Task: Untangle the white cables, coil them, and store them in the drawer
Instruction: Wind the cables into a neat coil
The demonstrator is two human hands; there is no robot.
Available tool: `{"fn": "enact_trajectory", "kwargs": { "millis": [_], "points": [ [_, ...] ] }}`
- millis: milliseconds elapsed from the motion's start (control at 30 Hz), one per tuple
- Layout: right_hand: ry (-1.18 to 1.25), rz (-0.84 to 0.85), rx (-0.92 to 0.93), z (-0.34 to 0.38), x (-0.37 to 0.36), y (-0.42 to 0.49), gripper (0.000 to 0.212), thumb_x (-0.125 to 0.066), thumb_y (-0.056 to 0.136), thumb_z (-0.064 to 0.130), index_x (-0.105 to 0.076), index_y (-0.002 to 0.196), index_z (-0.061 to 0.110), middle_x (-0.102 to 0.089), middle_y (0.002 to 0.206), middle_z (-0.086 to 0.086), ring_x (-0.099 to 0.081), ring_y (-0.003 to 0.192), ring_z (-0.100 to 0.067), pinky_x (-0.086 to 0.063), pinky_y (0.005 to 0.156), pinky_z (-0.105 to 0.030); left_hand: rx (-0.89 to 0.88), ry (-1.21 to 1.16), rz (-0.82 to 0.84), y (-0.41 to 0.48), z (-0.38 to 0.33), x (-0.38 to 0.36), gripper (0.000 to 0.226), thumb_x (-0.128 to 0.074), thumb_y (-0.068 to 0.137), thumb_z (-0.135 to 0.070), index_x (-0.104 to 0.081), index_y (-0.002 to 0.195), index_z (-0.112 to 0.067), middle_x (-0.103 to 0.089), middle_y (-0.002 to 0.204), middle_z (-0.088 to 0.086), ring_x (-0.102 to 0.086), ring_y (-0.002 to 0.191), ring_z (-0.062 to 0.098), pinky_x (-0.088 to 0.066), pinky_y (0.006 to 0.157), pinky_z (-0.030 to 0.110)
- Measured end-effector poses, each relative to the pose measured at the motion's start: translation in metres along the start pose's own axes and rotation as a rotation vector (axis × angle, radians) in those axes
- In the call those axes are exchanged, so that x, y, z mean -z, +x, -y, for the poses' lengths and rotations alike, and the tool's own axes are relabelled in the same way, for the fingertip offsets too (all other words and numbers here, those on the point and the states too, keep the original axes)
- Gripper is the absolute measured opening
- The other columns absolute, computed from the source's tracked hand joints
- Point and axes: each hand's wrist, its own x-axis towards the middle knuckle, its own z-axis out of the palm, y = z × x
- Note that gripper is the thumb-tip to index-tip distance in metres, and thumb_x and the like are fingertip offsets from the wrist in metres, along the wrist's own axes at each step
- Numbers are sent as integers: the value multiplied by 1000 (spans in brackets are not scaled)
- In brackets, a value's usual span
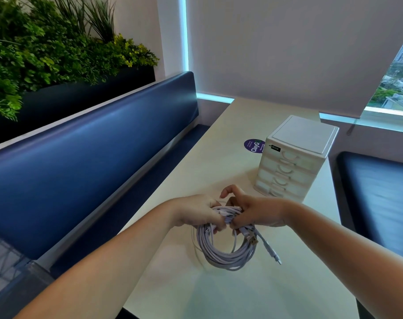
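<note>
Hands both on same spot, nearly knuckle to knuckle. left hand (195, 212) fingers curled tight round top of white coiled cable bundle (225, 254); right hand (256, 211) gripping it too, one finger hooked up above the rest. Loops hang below hands over pale table (191, 171), can't tell if touching. Loose plug end (273, 250) trails off right. Small white plastic drawer unit (294, 157) sits beyond right hand, drawers pushed in, round purple sticker (253, 145) beside it.

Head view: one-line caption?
Coiled white cables gripped by left hand and right hand at the table, drawer unit behind.
</note>
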Motion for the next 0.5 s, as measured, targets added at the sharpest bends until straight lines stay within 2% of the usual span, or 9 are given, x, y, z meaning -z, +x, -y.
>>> {"fn": "enact_trajectory", "kwargs": {
  "millis": [67, 167, 233, 300, 400, 500],
  "points": [
    [11, 6, 18, -2, -1, 2, 58, -60, 83, -2, -26, 123, 22, -49, 121, -26, -58, 83, -24, -52, 76, -34, 43, -80, 26, 0, 1, 1, 10, -59, 87, -11, -63, 96, -14, -64, 74, 0, -56, 63, 10, -43, 59, 20],
    [-16, 42, 26, -4, 2, 5, 56, -64, 84, 6, -28, 124, 24, -51, 117, -20, -58, 91, -22, -50, 85, -37, 74, -155, 35, 1, 6, -1, 22, -57, 89, -9, -64, 110, -13, -69, 81, 0, -65, 73, 10, -48, 61, 19],
    [-74, 78, 17, -4, 5, 5, 57, -67, 85, 12, -30, 126, 25, -51, 115, -14, -57, 96, -20, -48, 90, -39, 74, -176, 28, 2, 8, -4, 19, -57, 90, -8, -64, 106, -15, -70, 81, -1, -67, 79, 9, -50, 61, 16],
    [-164, 69, 7, -3, 5, 4, 56, -68, 86, 16, -30, 127, 26, -51, 115, -10, -57, 94, -19, -48, 88, -36, 66, -174, 11, 4, 9, -6, 16, -58, 89, -7, -64, 98, -18, -69, 80, -1, -67, 80, 10, -50, 68, 18],
    [-438, -50, 20, -4, 1, 6, 55, -67, 88, 22, -30, 129, 26, -52, 113, -1, -57, 90, -17, -48, 80, -26, 54, -207, -4, 6, 10, -7, 19, -61, 87, -3, -63, 92, -21, -69, 80, -1, -67, 75, 8, -50, 71, 19],
    [-629, -211, 78, -6, -5, 7, 48, -64, 89, 24, -34, 128, 26, -56, 111, 5, -57, 91, -17, -45, 79, -25, 29, -271, -59, 9, 15, -7, 21, -62, 84, 4, -64, 90, -16, -69, 85, 5, -66, 71, 10, -52, 69, 22]
  ]
}}
